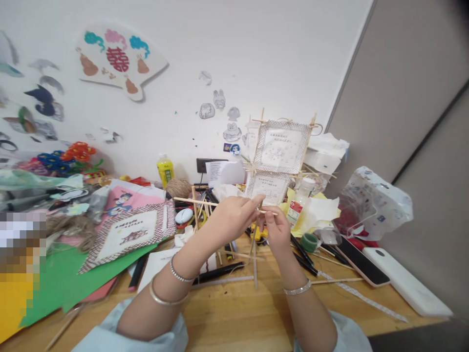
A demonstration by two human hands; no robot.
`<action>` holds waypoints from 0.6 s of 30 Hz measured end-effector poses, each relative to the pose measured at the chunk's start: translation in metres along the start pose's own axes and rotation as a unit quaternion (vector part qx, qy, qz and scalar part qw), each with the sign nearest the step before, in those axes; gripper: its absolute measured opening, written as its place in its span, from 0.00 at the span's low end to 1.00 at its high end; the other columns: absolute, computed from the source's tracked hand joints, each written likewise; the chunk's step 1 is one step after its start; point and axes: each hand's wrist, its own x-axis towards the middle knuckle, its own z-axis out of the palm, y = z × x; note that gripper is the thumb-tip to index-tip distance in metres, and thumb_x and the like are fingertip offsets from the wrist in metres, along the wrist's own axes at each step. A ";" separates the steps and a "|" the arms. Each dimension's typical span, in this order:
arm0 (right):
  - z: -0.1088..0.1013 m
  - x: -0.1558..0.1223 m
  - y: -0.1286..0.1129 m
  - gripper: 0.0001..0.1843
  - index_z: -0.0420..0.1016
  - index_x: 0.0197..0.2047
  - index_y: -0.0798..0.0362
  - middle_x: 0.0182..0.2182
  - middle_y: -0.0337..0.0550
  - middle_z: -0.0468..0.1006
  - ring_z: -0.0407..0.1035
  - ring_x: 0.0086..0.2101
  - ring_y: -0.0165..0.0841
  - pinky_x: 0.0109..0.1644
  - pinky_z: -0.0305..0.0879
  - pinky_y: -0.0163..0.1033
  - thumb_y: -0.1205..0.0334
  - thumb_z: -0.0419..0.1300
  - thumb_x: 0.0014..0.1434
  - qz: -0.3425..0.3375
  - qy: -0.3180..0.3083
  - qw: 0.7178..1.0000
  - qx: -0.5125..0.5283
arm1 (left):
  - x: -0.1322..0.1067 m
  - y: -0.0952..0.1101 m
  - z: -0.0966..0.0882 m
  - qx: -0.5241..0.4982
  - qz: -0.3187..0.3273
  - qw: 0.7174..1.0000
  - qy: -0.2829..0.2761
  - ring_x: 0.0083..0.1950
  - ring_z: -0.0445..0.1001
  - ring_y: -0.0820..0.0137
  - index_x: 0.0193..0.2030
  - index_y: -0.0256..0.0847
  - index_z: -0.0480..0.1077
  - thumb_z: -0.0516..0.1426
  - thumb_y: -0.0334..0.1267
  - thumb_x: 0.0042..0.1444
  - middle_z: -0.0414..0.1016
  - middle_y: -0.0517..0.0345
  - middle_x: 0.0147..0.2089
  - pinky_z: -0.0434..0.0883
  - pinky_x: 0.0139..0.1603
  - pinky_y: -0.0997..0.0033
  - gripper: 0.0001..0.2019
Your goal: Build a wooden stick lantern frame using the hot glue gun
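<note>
My left hand (234, 212) and my right hand (275, 226) are raised together over the wooden desk (238, 313). Both pinch a thin wooden stick (194, 201) that runs level from left to right between the fingertips. The stick belongs to a small frame of sticks (200, 215) that hangs below and behind my left hand. My right hand's fingers close on the stick's right end. Bracelets sit on both wrists.
A finished paper-and-stick lantern (280, 146) stands against the wall. Patterned paper (128, 234), green card (73, 278), a twine ball (178, 187), a yellow bottle (165, 169), black pens (220, 272), loose sticks, a phone (361, 261) and a white case (406, 286) crowd the desk.
</note>
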 end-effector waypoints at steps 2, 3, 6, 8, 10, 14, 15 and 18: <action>-0.001 0.000 -0.001 0.12 0.71 0.36 0.52 0.16 0.31 0.65 0.60 0.18 0.26 0.24 0.60 0.34 0.54 0.52 0.61 0.001 0.003 1.000 -0.002 | 0.000 0.001 0.001 0.000 -0.007 1.000 0.000 0.32 0.73 0.66 0.55 0.33 0.59 0.47 0.34 0.61 0.74 0.51 0.31 0.68 0.31 0.69 0.16; -0.001 0.000 -0.002 0.12 0.71 0.36 0.52 0.16 0.31 0.65 0.60 0.18 0.26 0.24 0.60 0.33 0.54 0.52 0.60 0.002 0.004 1.000 -0.001 | -0.001 0.001 0.001 0.001 -0.011 1.000 -0.001 0.32 0.73 0.66 0.55 0.34 0.59 0.47 0.34 0.61 0.74 0.51 0.31 0.68 0.32 0.69 0.16; -0.001 -0.001 -0.002 0.11 0.71 0.36 0.52 0.18 0.32 0.66 0.60 0.19 0.26 0.25 0.60 0.33 0.54 0.53 0.60 0.001 0.007 1.000 0.001 | -0.001 0.002 0.002 0.009 -0.020 1.000 -0.004 0.33 0.74 0.66 0.55 0.35 0.60 0.46 0.35 0.62 0.75 0.51 0.32 0.69 0.33 0.68 0.16; -0.001 -0.001 -0.002 0.11 0.71 0.35 0.52 0.20 0.33 0.67 0.61 0.20 0.26 0.25 0.60 0.33 0.54 0.53 0.60 0.003 0.008 1.000 -0.001 | -0.001 0.003 0.002 0.008 -0.022 1.000 -0.005 0.34 0.74 0.66 0.54 0.34 0.60 0.46 0.36 0.62 0.75 0.52 0.32 0.69 0.34 0.67 0.15; -0.001 -0.002 -0.002 0.11 0.71 0.35 0.52 0.20 0.33 0.67 0.61 0.20 0.26 0.25 0.60 0.34 0.54 0.53 0.60 0.006 0.008 1.000 -0.005 | 0.000 0.004 0.002 0.006 -0.023 1.000 -0.004 0.34 0.74 0.66 0.53 0.34 0.61 0.45 0.36 0.62 0.75 0.52 0.31 0.69 0.34 0.67 0.15; 0.001 -0.002 -0.003 0.11 0.71 0.35 0.52 0.20 0.33 0.67 0.61 0.20 0.26 0.24 0.60 0.33 0.54 0.52 0.60 0.001 0.011 1.000 -0.007 | 0.000 0.005 0.004 0.005 -0.030 1.000 0.007 0.33 0.74 0.66 0.53 0.34 0.62 0.45 0.35 0.62 0.75 0.53 0.30 0.69 0.34 0.67 0.15; 0.001 -0.002 -0.004 0.11 0.71 0.35 0.52 0.20 0.33 0.67 0.61 0.19 0.26 0.24 0.60 0.33 0.54 0.52 0.60 0.000 0.012 1.000 -0.010 | 0.000 0.005 0.004 0.003 -0.033 0.999 0.013 0.33 0.74 0.66 0.53 0.34 0.62 0.45 0.35 0.62 0.75 0.53 0.30 0.69 0.34 0.67 0.15; 0.002 -0.002 -0.005 0.12 0.71 0.36 0.52 0.21 0.34 0.68 0.62 0.20 0.27 0.24 0.60 0.33 0.53 0.52 0.60 0.003 0.010 1.000 -0.022 | 0.001 0.005 0.003 -0.023 -0.043 0.998 0.031 0.34 0.74 0.66 0.53 0.35 0.63 0.44 0.34 0.62 0.76 0.52 0.31 0.69 0.35 0.67 0.15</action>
